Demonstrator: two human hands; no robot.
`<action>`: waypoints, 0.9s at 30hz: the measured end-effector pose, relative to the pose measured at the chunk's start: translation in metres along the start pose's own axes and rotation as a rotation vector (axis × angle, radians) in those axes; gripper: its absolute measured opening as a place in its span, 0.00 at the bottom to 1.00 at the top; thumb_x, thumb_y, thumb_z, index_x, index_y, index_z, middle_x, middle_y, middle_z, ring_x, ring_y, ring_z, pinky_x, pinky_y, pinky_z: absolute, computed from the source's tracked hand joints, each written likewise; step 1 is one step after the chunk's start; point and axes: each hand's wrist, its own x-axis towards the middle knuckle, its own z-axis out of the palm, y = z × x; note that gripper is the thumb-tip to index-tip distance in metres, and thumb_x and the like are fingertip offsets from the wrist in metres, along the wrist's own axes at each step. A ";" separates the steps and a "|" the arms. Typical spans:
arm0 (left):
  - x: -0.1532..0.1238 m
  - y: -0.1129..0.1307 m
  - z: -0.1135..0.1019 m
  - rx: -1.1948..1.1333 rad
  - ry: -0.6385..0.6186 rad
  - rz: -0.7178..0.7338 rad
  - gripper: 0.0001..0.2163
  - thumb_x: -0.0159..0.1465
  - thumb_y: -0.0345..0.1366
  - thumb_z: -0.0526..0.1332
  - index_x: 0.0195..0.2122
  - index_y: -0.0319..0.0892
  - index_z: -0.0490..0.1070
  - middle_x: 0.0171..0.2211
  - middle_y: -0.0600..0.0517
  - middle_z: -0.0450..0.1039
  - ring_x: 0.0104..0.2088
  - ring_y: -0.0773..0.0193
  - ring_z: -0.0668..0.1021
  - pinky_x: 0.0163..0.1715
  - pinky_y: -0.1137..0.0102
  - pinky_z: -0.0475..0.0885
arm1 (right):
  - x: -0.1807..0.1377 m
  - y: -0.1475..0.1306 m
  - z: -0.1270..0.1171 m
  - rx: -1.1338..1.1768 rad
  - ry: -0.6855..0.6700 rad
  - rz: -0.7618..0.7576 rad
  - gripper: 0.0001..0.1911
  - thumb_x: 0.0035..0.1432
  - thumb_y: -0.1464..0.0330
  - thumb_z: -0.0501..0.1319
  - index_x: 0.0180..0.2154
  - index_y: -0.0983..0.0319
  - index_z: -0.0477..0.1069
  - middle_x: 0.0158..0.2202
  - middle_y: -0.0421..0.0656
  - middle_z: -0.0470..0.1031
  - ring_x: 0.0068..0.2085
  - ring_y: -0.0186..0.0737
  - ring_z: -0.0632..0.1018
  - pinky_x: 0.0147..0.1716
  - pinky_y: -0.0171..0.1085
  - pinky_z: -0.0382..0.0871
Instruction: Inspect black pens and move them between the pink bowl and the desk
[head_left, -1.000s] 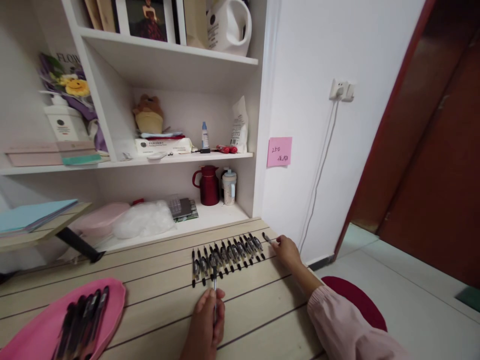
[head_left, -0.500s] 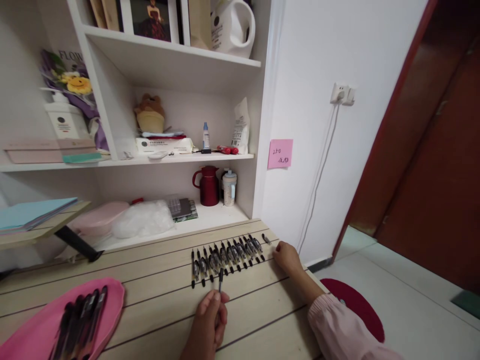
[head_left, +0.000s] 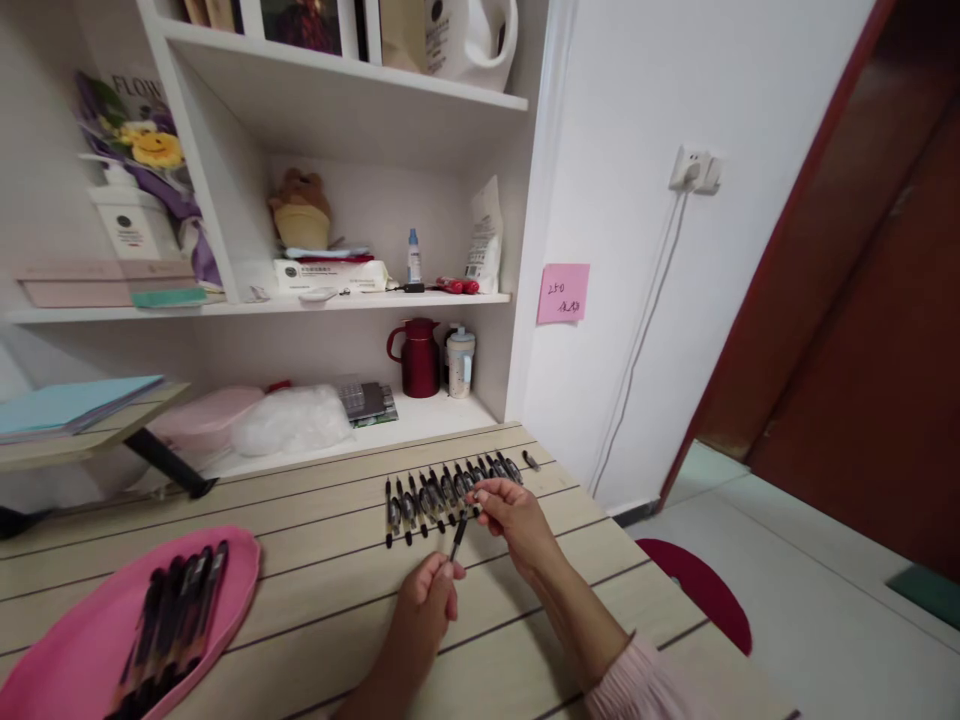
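My left hand (head_left: 427, 600) is closed around the lower end of a slim black pen (head_left: 458, 538), which points up and away from me. My right hand (head_left: 519, 525) is at the pen's upper end, thumb and fingers pinched together; whatever they hold is too small to make out. Just beyond both hands, a row of black pen parts and caps (head_left: 409, 508) lies on the striped wooden table (head_left: 315, 590). My right fingers cover part of that row. A single dark pen cap (head_left: 530, 460) lies apart at its right end.
A pink tray (head_left: 240, 570) with several dark pens (head_left: 176, 610) is at the left. White shelves (head_left: 360, 305) rise behind the table, holding a red jug (head_left: 420, 358) and a cup (head_left: 460, 362). A raised stand (head_left: 142, 415) carries blue paper. A red round stool (head_left: 697, 590) stands right.
My right hand has moved left from the table's right side to the upper end of the pen. My left hand still holds the pen, now tilted a little more to the right.
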 end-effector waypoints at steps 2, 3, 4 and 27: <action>-0.001 0.002 0.001 0.018 0.003 0.023 0.17 0.51 0.51 0.57 0.27 0.40 0.66 0.10 0.61 0.57 0.10 0.77 0.50 0.13 0.77 0.41 | 0.001 0.000 -0.001 -0.011 -0.019 -0.016 0.15 0.39 0.61 0.66 0.29 0.64 0.70 0.27 0.41 0.75 0.19 0.26 0.68 0.15 0.28 0.50; -0.002 0.003 0.001 0.025 0.006 0.036 0.17 0.52 0.50 0.57 0.27 0.40 0.66 0.10 0.61 0.57 0.10 0.77 0.50 0.13 0.77 0.41 | 0.002 0.000 -0.002 -0.015 -0.032 -0.020 0.15 0.40 0.61 0.66 0.29 0.64 0.71 0.28 0.41 0.75 0.19 0.26 0.67 0.15 0.28 0.50; -0.003 0.004 0.002 0.031 0.010 0.047 0.16 0.53 0.50 0.56 0.27 0.39 0.66 0.10 0.61 0.57 0.10 0.77 0.50 0.13 0.77 0.41 | 0.002 0.000 -0.003 -0.016 -0.050 -0.018 0.14 0.40 0.61 0.66 0.29 0.64 0.71 0.28 0.40 0.74 0.19 0.25 0.67 0.15 0.28 0.50; 0.003 0.031 -0.001 0.632 0.091 0.353 0.11 0.60 0.38 0.50 0.30 0.41 0.70 0.18 0.55 0.63 0.21 0.66 0.67 0.24 0.73 0.60 | 0.009 0.018 -0.004 0.037 -0.124 0.096 0.17 0.39 0.58 0.68 0.27 0.64 0.69 0.19 0.36 0.69 0.16 0.24 0.62 0.15 0.28 0.47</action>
